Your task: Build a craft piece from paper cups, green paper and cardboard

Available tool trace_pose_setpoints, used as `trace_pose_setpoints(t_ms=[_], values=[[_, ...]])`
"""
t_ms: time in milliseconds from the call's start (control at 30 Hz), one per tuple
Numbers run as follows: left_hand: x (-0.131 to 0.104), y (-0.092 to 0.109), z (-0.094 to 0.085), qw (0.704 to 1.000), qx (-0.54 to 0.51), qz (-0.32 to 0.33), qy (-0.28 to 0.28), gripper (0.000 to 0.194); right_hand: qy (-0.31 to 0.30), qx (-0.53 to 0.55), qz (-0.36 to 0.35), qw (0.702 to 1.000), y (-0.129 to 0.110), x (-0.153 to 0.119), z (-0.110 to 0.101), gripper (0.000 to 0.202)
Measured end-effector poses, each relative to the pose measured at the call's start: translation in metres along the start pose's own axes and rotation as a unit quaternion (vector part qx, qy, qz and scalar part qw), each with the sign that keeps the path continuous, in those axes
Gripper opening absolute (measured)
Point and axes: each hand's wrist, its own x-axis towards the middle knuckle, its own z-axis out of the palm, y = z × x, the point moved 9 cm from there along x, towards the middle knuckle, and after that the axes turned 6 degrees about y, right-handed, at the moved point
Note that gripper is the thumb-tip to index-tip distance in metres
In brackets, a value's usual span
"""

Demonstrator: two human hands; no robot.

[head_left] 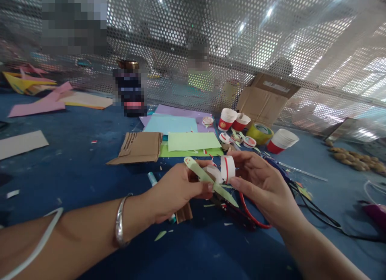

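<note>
My left hand (pixel 175 187) pinches a long light-green paper strip (pixel 197 170) with small red marks near its rounded top end. The strip slants down to the right, and a white piece shows behind it. My right hand (pixel 259 183) holds a small white cup piece (pixel 228 168) with a red stripe between thumb and fingers, close beside the strip. Below my hands lies something with a red curved handle (pixel 253 215), partly hidden. Light-green paper (pixel 194 141) and a brown cardboard piece (pixel 141 145) lie just beyond my hands.
Paper cups (pixel 227 118), yellow tape (pixel 259 133) and a cardboard box (pixel 262 103) stand at the back right, before a perforated metal screen (pixel 169 31). Black cables (pixel 319 217) run along the right. Pink paper (pixel 45 101) lies at the left. Scraps dot the blue table (pixel 90 167).
</note>
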Motion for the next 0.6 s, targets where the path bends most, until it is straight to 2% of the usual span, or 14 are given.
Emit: trace_pose_setpoints(t_ms=[100,233,400,600], values=[[-0.0017,-0.0003,0.0065,0.999,0.017,-0.015,-0.029,0.036,-0.004,-0.001,0.001,1.0,0.0005,0.0,0.0003,0.035],[-0.0017,-0.0022,0.0049,0.999,0.035,-0.039,-0.013,0.031,-0.001,-0.008,0.008,1.0,0.0026,-0.0002,-0.0015,0.036],[-0.0004,-0.0031,0.0039,0.998,0.063,-0.024,-0.016,0.03,-0.009,-0.023,0.007,1.0,0.0011,0.0005,-0.0006,0.036],[0.0017,-0.0008,0.003,1.0,0.021,-0.003,-0.013,0.027,-0.018,-0.082,-0.023,0.996,-0.0043,-0.0007,0.0042,0.036]])
